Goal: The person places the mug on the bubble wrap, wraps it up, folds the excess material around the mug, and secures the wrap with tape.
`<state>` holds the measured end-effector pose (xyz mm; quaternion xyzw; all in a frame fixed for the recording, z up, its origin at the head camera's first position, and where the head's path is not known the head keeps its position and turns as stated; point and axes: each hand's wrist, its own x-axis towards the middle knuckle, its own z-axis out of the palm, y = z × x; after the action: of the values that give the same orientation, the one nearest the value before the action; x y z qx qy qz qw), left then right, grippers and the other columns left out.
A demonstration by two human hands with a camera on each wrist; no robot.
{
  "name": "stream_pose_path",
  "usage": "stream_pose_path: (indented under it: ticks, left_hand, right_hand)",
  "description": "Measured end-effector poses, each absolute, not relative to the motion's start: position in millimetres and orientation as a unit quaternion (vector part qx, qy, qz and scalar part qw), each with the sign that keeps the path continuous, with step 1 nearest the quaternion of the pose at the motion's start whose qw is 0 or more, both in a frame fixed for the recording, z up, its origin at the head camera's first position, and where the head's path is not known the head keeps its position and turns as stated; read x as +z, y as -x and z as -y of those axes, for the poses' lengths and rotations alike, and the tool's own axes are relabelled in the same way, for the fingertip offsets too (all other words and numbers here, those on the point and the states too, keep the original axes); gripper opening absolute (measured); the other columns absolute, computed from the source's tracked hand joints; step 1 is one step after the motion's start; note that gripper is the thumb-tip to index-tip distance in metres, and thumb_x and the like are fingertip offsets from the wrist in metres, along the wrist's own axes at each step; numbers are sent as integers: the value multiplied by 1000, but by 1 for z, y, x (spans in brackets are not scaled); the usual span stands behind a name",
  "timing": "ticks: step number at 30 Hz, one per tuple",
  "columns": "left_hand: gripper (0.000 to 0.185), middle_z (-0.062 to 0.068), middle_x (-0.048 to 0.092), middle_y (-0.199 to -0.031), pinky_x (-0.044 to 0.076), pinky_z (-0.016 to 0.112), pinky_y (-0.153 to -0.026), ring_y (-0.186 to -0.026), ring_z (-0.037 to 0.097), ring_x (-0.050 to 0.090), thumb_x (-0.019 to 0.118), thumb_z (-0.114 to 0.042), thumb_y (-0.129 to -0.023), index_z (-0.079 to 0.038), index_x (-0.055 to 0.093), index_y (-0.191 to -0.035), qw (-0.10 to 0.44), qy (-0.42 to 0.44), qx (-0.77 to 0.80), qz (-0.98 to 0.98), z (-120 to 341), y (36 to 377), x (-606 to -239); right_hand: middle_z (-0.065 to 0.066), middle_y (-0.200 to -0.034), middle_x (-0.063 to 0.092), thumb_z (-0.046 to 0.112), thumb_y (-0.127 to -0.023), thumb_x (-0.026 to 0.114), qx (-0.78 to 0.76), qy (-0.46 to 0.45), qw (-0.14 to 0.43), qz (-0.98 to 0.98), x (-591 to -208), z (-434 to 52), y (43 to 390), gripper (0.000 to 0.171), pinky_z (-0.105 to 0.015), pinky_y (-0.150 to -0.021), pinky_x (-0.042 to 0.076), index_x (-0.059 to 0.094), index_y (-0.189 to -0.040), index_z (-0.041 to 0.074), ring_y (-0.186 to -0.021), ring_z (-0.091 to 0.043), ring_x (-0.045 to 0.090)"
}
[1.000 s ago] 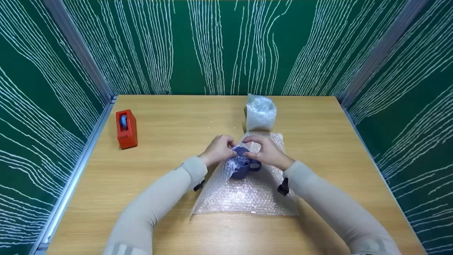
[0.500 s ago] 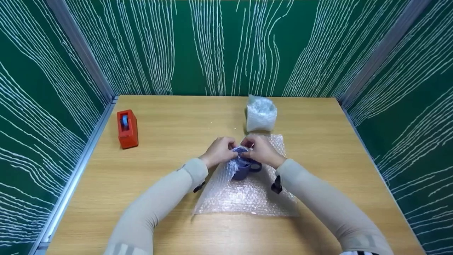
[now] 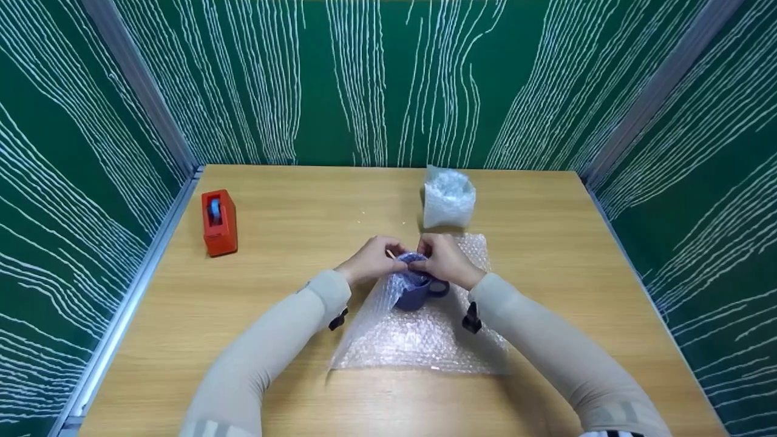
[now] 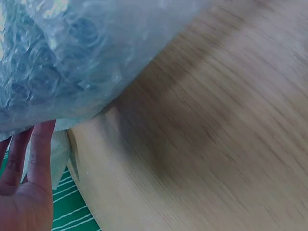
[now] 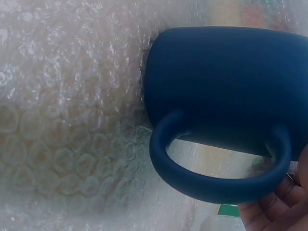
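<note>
A dark blue mug (image 3: 417, 295) stands on a sheet of bubble wrap (image 3: 419, 337) near the middle of the wooden table (image 3: 291, 224). Its handle (image 5: 216, 185) points right. My left hand (image 3: 371, 261) and right hand (image 3: 444, 261) meet over the mug's rim. Both pinch an edge of the wrap pulled up over the mug's left side and top. In the right wrist view the mug (image 5: 226, 82) lies against the bubble wrap (image 5: 62, 120). The left wrist view shows bubble wrap (image 4: 57, 62) above my fingers (image 4: 36, 159) and bare table.
A red tape dispenser (image 3: 218, 221) with blue tape sits at the table's left. A bundle wrapped in bubble wrap (image 3: 448, 197) stands just behind the sheet. Green patterned walls close in the back and both sides.
My right hand has slid left across the mug's top until it meets the left hand. More wrap now covers the mug's rim.
</note>
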<state>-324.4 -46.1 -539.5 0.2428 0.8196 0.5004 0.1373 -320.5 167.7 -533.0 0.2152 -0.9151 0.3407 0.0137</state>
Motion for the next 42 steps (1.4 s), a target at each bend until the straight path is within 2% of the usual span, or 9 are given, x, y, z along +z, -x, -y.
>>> stream_pose_path:
  ticks: [5,10,16,23,27,30,33,37,42]
  left_hand:
    - [19,9,75,-98,54,23,-77,-88,17,65,71,1,-89,0,78,-107,112,-243,490,-829,42,324,-541]
    - [18,11,75,-100,56,24,-78,-86,14,64,70,3,-90,1,76,-106,106,-240,497,-827,40,322,-543]
    - [19,10,74,-100,55,26,-79,-87,15,63,69,3,-91,1,76,-108,103,-227,495,-832,42,320,-542]
    - [20,5,71,-96,53,25,-80,-87,14,62,70,3,-89,0,76,-108,98,-216,501,-832,40,318,-544]
    - [21,5,71,-94,52,24,-78,-85,13,61,70,3,-88,1,77,-108,91,-217,496,-836,41,317,-544]
    - [21,5,71,-94,51,24,-76,-84,12,60,70,2,-88,1,77,-108,87,-221,487,-840,40,317,-543]
    - [20,7,72,-95,52,24,-77,-85,13,61,70,1,-88,0,77,-107,89,-219,484,-842,39,316,-543]
    - [20,6,72,-95,53,25,-77,-85,13,61,71,2,-89,0,76,-107,95,-214,487,-841,38,315,-543]
    - [19,5,72,-94,54,26,-78,-84,13,61,71,2,-89,0,76,-107,94,-214,487,-842,37,317,-544]
  right_hand:
    - [-2,-76,68,12,-81,94,350,-222,0,910,-531,-171,320,27,-30,-66,51,68,-81,6,-69,-13,58]
    - [-8,-83,76,12,-84,94,377,-216,-32,900,-523,-181,316,21,-28,-70,56,75,-90,3,-74,-13,66]
    - [-11,-90,76,15,-85,93,389,-233,-47,890,-515,-194,311,27,-26,-74,56,78,-102,1,-80,-15,65]
    - [-15,-97,76,13,-83,93,393,-270,-65,877,-510,-215,306,35,-33,-80,59,78,-111,-1,-89,-28,69]
    - [-15,-98,76,14,-83,94,391,-291,-69,870,-512,-229,301,40,-34,-80,59,77,-115,-2,-89,-23,68]
    - [-18,-99,76,13,-83,94,392,-296,-74,868,-514,-239,296,41,-28,-80,57,76,-116,-4,-88,-18,66]
    - [-21,-101,76,11,-82,94,392,-302,-75,866,-517,-249,291,41,-27,-81,57,76,-115,-5,-89,-20,67]
    - [-22,-102,77,10,-82,94,385,-323,-70,862,-523,-260,285,39,-33,-83,60,77,-114,-4,-91,-31,71]
    - [-21,-109,79,11,-81,95,372,-333,-76,863,-529,-273,277,43,-46,-92,62,77,-117,-3,-98,-37,72]
